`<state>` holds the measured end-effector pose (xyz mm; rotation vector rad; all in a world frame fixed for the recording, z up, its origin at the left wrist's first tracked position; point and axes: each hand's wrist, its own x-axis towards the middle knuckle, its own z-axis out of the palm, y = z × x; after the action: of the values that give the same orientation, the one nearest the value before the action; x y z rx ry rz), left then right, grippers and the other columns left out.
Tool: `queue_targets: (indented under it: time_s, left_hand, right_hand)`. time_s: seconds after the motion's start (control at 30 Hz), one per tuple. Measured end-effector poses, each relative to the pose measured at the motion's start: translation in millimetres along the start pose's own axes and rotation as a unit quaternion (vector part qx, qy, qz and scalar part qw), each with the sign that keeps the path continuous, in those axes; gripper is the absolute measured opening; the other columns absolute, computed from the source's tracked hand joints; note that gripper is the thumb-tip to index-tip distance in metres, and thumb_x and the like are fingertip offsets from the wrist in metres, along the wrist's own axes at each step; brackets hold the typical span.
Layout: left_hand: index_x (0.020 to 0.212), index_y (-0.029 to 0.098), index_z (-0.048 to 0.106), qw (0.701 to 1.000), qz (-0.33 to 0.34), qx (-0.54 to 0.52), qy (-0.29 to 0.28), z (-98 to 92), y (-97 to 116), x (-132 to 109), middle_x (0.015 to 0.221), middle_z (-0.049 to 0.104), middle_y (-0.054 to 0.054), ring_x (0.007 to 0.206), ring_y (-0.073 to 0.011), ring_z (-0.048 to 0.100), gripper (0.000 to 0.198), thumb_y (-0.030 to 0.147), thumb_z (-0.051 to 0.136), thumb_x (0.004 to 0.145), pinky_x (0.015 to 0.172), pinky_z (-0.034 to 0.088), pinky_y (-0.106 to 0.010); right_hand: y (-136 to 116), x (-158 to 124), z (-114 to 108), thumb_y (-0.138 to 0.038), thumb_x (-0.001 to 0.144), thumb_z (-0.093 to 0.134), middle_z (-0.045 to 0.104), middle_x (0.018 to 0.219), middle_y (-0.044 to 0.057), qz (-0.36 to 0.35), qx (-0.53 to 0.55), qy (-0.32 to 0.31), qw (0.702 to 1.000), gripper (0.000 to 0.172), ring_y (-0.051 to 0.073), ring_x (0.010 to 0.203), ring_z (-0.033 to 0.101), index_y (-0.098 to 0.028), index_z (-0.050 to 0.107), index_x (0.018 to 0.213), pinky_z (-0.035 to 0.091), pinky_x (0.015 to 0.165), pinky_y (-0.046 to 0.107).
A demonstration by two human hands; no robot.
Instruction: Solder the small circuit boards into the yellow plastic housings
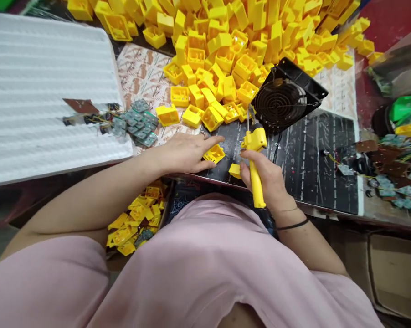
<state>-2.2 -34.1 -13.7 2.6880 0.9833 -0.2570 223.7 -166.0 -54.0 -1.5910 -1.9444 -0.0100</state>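
Note:
My right hand [265,175] is closed round a yellow soldering iron [255,157], its tip pointing up and away over the black mat [315,159]. A small yellow piece [234,170] lies just left of that hand. My left hand [185,152] rests on the mat's near edge, fingers stretched toward a yellow plastic housing [214,153] and touching it. A big heap of the same yellow housings [233,41] fills the back of the table.
A black fan [284,98] stands tilted behind the iron. Small green circuit boards [139,123] lie beside a white foam sheet [44,82] on the left. More boards and wires [393,173] sit at right. A box of yellow housings [137,223] is below the table edge.

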Motion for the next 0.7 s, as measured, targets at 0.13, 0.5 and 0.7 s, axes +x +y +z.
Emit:
queue_targets:
  time_s: [0.13, 0.5, 0.7]
  left_hand:
    - [0.16, 0.028, 0.055, 0.998, -0.051, 0.018, 0.025, -4.1, 12, 4, 0.145, 0.068, -0.018, 0.123, -0.0471, 0.072, 0.071, 0.057, 0.07, 0.097, 0.098, 0.058, -0.052]
    - [0.167, 0.027, 0.05, 0.986, 0.149, 0.064, 0.028, 0.4, 6, -2, 0.156, 0.068, -0.01, 0.119, -0.0297, 0.074, 0.063, 0.023, 0.051, 0.103, 0.086, 0.059, -0.037]
    - [0.163, 0.011, 0.052, 0.981, 0.124, -0.006, 0.147, 3.5, -12, -8, 0.158, 0.062, -0.022, 0.134, -0.0392, 0.066, 0.074, 0.058, 0.053, 0.105, 0.113, 0.053, -0.056]
  right_hand:
    - [5, 10, 7, -0.061, 0.108, 0.06, 0.079, 0.097, 0.004, -0.009, -0.062, 0.012, 0.998, 0.044, 0.017, 0.077, 0.075, -0.023, 0.072, 0.126, 0.054, 0.067, 0.023]
    - [36, 7, -22, -0.035, 0.113, 0.059, 0.08, 0.084, -0.002, -0.109, -0.084, 0.136, 0.981, 0.021, 0.013, 0.064, 0.072, -0.026, 0.077, 0.117, 0.056, 0.068, 0.024]
    - [34, 8, -3, -0.062, 0.101, 0.071, 0.081, 0.102, 0.01, -0.123, -0.075, 0.026, 0.989, 0.044, 0.028, 0.097, 0.078, -0.021, 0.072, 0.116, 0.062, 0.091, 0.039]
